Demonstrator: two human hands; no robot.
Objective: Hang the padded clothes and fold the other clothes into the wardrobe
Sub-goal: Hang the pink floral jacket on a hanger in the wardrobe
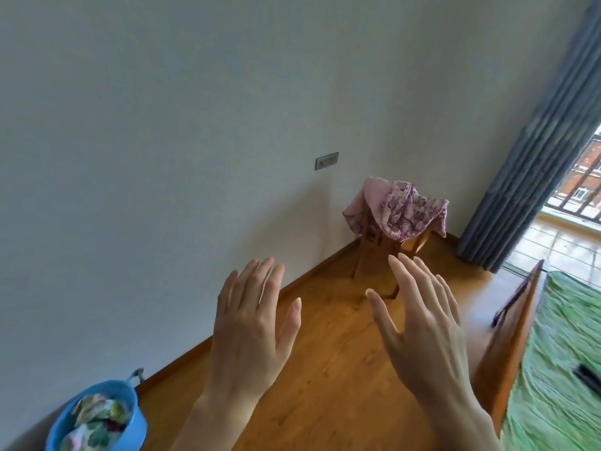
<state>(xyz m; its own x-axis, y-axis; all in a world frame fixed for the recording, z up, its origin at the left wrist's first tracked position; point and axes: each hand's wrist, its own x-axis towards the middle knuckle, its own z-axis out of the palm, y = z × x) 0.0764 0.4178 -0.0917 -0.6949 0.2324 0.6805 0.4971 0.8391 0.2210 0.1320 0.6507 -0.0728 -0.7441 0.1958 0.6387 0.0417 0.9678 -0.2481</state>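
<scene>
A pink garment and a purple floral padded garment are draped over a wooden chair in the far corner of the room. My left hand and my right hand are both raised in front of me, backs up, fingers spread, holding nothing. They hover above the wooden floor, well short of the chair. A blue basin at the lower left holds floral clothes. No wardrobe is in view.
A bed with a green cover and a wooden frame stands at the right, with a dark object on it. Grey curtains hang by a balcony door. A white wall with a socket plate runs along the left.
</scene>
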